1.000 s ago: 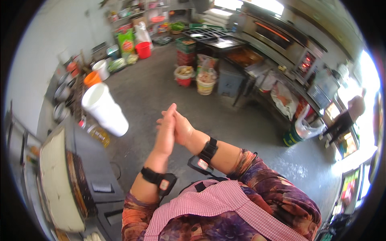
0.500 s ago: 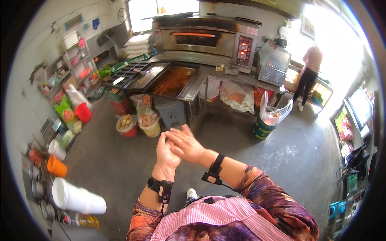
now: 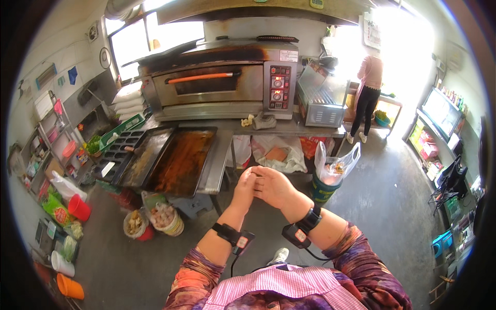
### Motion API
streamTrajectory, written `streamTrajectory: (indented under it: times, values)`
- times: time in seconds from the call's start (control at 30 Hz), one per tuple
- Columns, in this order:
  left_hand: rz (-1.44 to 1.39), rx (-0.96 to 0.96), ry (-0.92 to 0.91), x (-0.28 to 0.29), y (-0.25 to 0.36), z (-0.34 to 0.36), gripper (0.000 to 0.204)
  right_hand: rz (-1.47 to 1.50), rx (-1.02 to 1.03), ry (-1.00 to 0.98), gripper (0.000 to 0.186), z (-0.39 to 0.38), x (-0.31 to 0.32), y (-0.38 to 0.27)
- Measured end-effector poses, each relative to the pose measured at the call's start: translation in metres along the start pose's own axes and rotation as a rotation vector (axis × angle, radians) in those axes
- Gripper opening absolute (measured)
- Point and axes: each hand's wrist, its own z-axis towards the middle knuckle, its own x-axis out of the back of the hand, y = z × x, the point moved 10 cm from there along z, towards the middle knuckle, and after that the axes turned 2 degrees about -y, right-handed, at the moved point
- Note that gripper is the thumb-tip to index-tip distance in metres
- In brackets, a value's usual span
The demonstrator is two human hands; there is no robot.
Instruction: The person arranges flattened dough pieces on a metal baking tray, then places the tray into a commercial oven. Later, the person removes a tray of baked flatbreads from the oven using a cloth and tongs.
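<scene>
My left hand (image 3: 244, 190) and my right hand (image 3: 275, 189) meet in front of me, held up over the floor. The right hand's fingers bend against the left hand, and no object shows between them. Much of the left hand's fingers is hidden behind the right, so I cannot tell how they lie. Black straps with small devices sit on both wrists. Nearest beyond the hands is the steel worktable (image 3: 219, 164), bearing a brown-stained baking tray (image 3: 181, 160), a greyish tray (image 3: 146, 157) and a dark moulded pan (image 3: 118, 150).
A deck oven (image 3: 217, 85) with an orange handle stands behind the worktable. Full buckets (image 3: 168, 219) stand under its left side. A green bin (image 3: 324, 188) with a plastic bag is ahead right. Another person (image 3: 368, 93) stands at the far right. Shelves (image 3: 64, 137) line the left wall.
My view has turned rightward and lifted toward the oven. The right hand, laid flat across the left before, now has its fingers bent against it. The hands stay together.
</scene>
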Motion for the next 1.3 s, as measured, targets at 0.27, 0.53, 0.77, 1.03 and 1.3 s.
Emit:
streamTrajectory:
  times: [0.27, 0.53, 0.77, 1.03, 1.3]
  values:
    - [-0.62, 0.468, 0.146, 0.058, -0.084, 0.161, 0.023, -0.357, 0.391, 0.19, 0.022, 0.109, 0.066, -0.238]
    - [-0.723, 0.389, 0.239, 0.127, -0.068, 0.251, 0.021, -1.005, 1.083, 0.431, 0.019, 0.204, 0.044, -0.485]
    - [-0.708, 0.324, 0.352, 0.215, -0.089, 0.332, 0.017, -1.193, 1.481, 0.454, 0.026, 0.283, -0.007, -0.61]
    - [-0.754, 0.367, 0.394, 0.239, -0.11, 0.453, 0.019, -1.766, 1.941, 0.62, 0.052, 0.376, -0.096, -0.69]
    - [-0.777, 0.405, 0.491, 0.233, -0.149, 0.472, 0.016, -2.019, 1.844, 0.891, 0.071, 0.443, -0.125, -0.744]
